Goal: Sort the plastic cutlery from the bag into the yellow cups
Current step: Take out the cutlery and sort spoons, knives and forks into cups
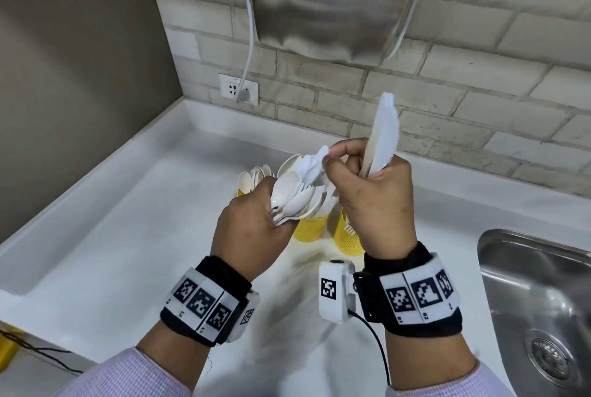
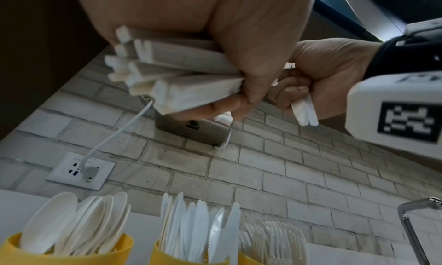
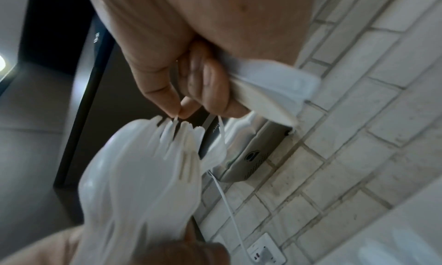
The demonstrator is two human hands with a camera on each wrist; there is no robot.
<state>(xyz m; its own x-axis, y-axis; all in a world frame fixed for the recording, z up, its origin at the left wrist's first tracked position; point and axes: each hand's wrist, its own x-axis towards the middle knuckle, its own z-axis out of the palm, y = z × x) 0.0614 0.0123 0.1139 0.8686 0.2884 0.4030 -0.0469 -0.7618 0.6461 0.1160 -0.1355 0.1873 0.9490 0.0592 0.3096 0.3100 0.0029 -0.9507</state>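
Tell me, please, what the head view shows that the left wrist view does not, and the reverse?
Only the head view shows the sink, both wristbands, and the knives standing up out of the right hand, whose thumb and forefinger pinch one more piece from the mixed bundle.

Only the left wrist view shows the bundle's handle ends and the cups' contents sorted apart: spoons, knives, forks.

Both show the left hand gripping the bundle, the yellow cups, the wall socket and the brick wall.
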